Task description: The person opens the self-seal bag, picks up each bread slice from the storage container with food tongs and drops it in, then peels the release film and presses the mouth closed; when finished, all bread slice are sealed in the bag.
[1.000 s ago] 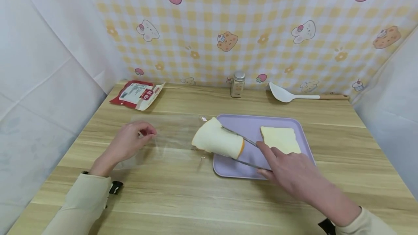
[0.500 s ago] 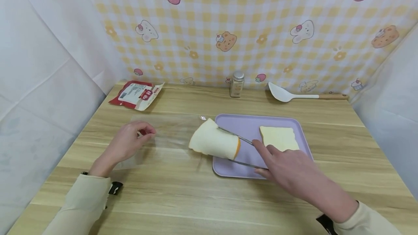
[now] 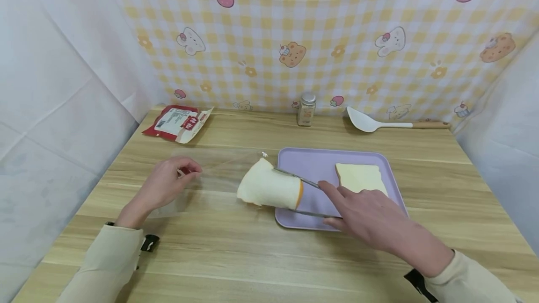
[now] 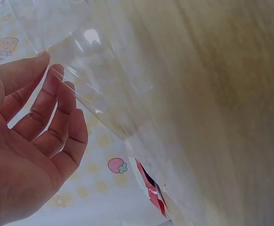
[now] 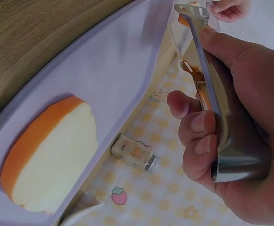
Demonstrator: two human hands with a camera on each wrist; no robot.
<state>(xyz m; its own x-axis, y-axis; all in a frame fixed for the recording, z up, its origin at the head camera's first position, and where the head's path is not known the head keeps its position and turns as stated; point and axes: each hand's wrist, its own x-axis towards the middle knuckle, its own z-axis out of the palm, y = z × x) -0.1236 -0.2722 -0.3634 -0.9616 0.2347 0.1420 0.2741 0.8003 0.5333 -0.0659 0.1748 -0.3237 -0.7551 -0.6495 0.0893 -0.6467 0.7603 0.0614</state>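
Observation:
My left hand [image 3: 170, 181] pinches the edge of a clear plastic bag [image 4: 94, 61] between thumb and forefinger. Metal tongs [image 5: 217, 99] are gripped in my right hand [image 3: 370, 219], their tips closed around a folded slice of white bread with an orange-brown crust [image 3: 271, 185]. That slice is above the tray's left edge, its front end over the bag's right part; whether it is inside the film I cannot tell. A second slice [image 3: 362, 177] lies on the purple tray [image 3: 313, 158], partly behind my right hand in the head view.
At the back left lies a red and white packet [image 3: 177, 123]. A small jar with a silver lid [image 3: 307, 109] stands behind the tray, and a white spatula with a wooden handle [image 3: 365, 120] lies to its right. A patterned cloth [image 3: 252, 27] hangs behind.
The tongs and the folded slice have moved left, away from the tray and further over the bag, with my right hand following. My left hand has stayed in place.

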